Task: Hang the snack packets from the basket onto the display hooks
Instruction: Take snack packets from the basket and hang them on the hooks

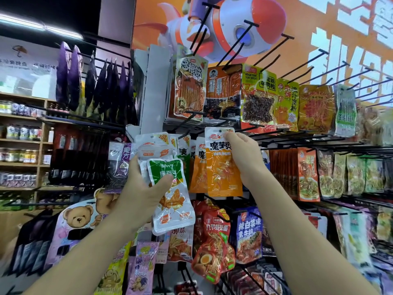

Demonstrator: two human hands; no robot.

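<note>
1. My right grip (242,154) is closed in a pinch on the upper right corner of an orange plastic snack packet (223,167) with a white header strip. My fingertips fold over the header's edge.
2. The packet hangs flat and upright from that pinch with its printed face toward me. Its body spreads from 9 o'clock down to 7 o'clock of the grip.
3. The round hang hole (220,131) in the header sits at 10 o'clock of my right grip and shows clear. A black wire display hook (228,119) ends just above it, at 12 o'clock of the hole. I cannot tell whether hook and header touch.
4. Behind the packet, at its 9 o'clock, a row of matching orange and green packets (196,165) hangs on the rack.
5. My left grip (142,188) is closed round a bundle. A green-and-white plastic packet (172,199) lies in front with my thumb across its green panel. Silver-white packets (152,145) fan up behind it at 12 o'clock of the grip.
6. The left grip lies at 8 o'clock of the orange packet, and the bundle is apart from it.
7. Bare black hooks (234,50) jut out at 12 o'clock, in front of an orange rocket poster (319,28).
</note>
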